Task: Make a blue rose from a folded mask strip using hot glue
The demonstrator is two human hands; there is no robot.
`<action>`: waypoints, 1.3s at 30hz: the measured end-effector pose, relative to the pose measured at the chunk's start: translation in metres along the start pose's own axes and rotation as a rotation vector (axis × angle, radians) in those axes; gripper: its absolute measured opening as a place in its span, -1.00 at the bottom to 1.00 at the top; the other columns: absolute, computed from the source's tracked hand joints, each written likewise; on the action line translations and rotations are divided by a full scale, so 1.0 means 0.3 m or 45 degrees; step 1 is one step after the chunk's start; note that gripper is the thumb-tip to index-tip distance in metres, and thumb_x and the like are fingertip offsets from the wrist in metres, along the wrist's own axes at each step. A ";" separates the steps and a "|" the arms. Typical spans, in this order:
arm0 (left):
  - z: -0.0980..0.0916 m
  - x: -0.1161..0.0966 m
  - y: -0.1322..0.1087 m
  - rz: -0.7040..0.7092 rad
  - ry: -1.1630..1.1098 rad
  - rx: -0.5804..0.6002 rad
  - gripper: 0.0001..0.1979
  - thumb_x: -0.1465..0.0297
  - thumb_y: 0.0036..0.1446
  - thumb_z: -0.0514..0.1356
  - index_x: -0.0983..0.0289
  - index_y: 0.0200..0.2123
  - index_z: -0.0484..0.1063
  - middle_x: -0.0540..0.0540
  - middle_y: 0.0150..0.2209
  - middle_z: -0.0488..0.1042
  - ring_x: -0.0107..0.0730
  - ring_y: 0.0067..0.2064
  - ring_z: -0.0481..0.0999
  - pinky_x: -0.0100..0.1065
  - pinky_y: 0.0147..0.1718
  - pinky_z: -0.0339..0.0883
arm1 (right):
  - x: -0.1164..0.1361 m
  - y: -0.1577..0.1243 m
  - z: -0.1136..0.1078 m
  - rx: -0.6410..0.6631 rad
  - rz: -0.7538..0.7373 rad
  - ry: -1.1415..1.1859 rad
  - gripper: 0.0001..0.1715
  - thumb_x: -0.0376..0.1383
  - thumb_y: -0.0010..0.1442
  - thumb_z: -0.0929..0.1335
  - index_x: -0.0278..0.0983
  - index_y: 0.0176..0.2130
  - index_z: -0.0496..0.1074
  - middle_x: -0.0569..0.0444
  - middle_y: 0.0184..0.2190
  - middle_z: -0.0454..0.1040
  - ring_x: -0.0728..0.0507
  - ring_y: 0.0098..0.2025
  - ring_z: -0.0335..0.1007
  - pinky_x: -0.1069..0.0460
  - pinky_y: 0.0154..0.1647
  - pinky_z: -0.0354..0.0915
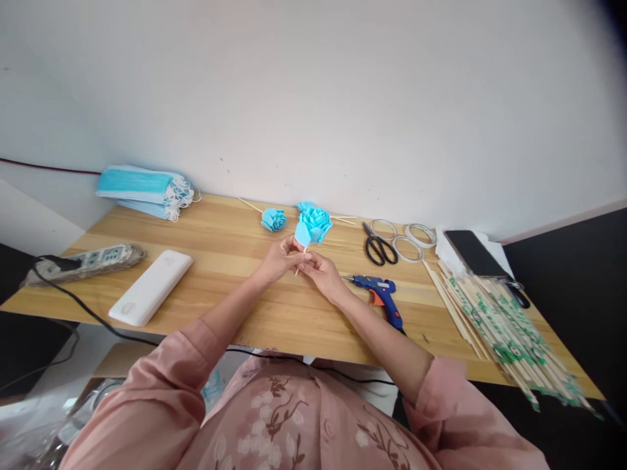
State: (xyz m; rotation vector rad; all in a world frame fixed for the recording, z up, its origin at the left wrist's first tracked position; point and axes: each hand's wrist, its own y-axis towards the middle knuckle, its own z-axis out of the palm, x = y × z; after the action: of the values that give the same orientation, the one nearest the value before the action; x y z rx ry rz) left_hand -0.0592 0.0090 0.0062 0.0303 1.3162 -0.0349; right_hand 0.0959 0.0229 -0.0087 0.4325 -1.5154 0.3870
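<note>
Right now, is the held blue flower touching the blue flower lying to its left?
Apart: the head view shows bare tabletop between the held flower and the lying flower.

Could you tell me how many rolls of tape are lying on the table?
3. One tape roll lies beside the blades of the scissors, another roll right of their handles, and a third roll farther right. I see no others.
</note>
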 end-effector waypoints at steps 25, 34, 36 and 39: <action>-0.011 -0.052 -0.020 -0.024 -0.245 -0.062 -0.53 0.03 -0.15 0.52 0.30 -0.47 0.50 -0.04 -0.52 0.43 -0.57 -0.50 0.36 -0.50 -0.53 0.26 | 0.099 -0.045 0.076 0.110 0.368 0.743 -0.60 -0.11 0.01 0.59 -0.22 -0.20 0.54 0.11 -0.41 0.60 -0.01 -0.43 0.51 0.13 -0.48 0.38; -0.016 -0.045 -0.013 -0.024 -0.233 -0.036 -0.52 -0.01 -0.12 0.50 0.29 -0.46 0.52 -0.06 -0.57 0.37 -0.58 -0.54 0.31 -0.48 -0.57 0.22 | 0.114 -0.046 0.073 0.081 0.364 0.663 -0.54 -0.05 -0.05 0.61 -0.23 -0.23 0.56 0.07 -0.37 0.62 -0.02 -0.42 0.51 0.11 -0.45 0.38; -0.019 -0.038 -0.010 0.006 -0.207 -0.021 -0.52 -0.02 -0.12 0.50 0.29 -0.43 0.56 -0.05 -0.56 0.40 -0.55 -0.53 0.35 -0.47 -0.54 0.26 | 0.115 -0.037 0.055 0.077 0.289 0.488 -0.55 -0.02 -0.02 0.59 -0.24 -0.25 0.54 0.06 -0.35 0.62 -0.04 -0.39 0.53 0.09 -0.40 0.40; -0.019 -0.032 -0.008 0.121 -0.134 -0.017 -0.53 -0.01 -0.14 0.50 0.28 -0.41 0.62 0.03 -0.43 0.55 -0.47 -0.42 0.46 -0.42 -0.44 0.36 | 0.113 -0.011 0.012 0.065 0.132 0.158 -0.59 -0.01 0.02 0.55 -0.25 -0.34 0.49 0.07 -0.39 0.60 -0.04 -0.41 0.50 0.05 -0.35 0.40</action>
State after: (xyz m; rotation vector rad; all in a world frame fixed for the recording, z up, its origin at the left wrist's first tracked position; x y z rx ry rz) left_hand -0.0671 0.0069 0.0140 0.0788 1.2083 0.0522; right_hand 0.0953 0.0174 0.0250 0.3646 -1.4127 0.5256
